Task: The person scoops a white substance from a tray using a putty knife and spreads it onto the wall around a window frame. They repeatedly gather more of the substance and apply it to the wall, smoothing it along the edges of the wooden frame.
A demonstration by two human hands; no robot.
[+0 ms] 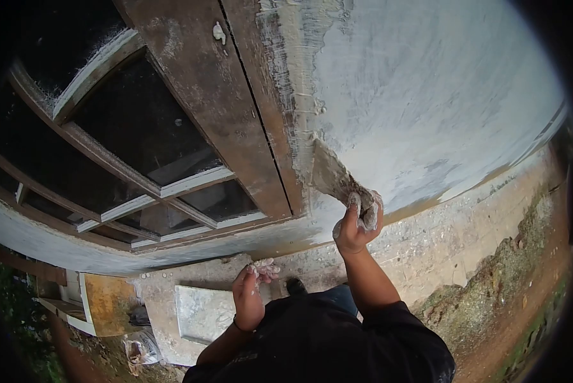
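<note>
Right hand (355, 225) is raised and wrapped tight around the handle of a putty knife (330, 175), fingers caked in white filler. The blade is pressed flat against the wall (427, 96), right along the edge where the plaster meets the wooden window frame (235, 108). The wall above the blade looks freshly skimmed, pale and smooth, with rough ridges of filler running up beside the frame.

Left hand (249, 297) sits lower, close to the body, fingers curled loosely around a wad of whitish putty (265, 269). It touches nothing else.

Further out, the window frame holds dark glass panes (140, 127) with white inner strips. Below the wall runs a concrete ledge (452, 230), and past its outer edge is rubble and dirt ground (510, 287). A pale slab (200, 313) lies on the ground under the left hand.
</note>
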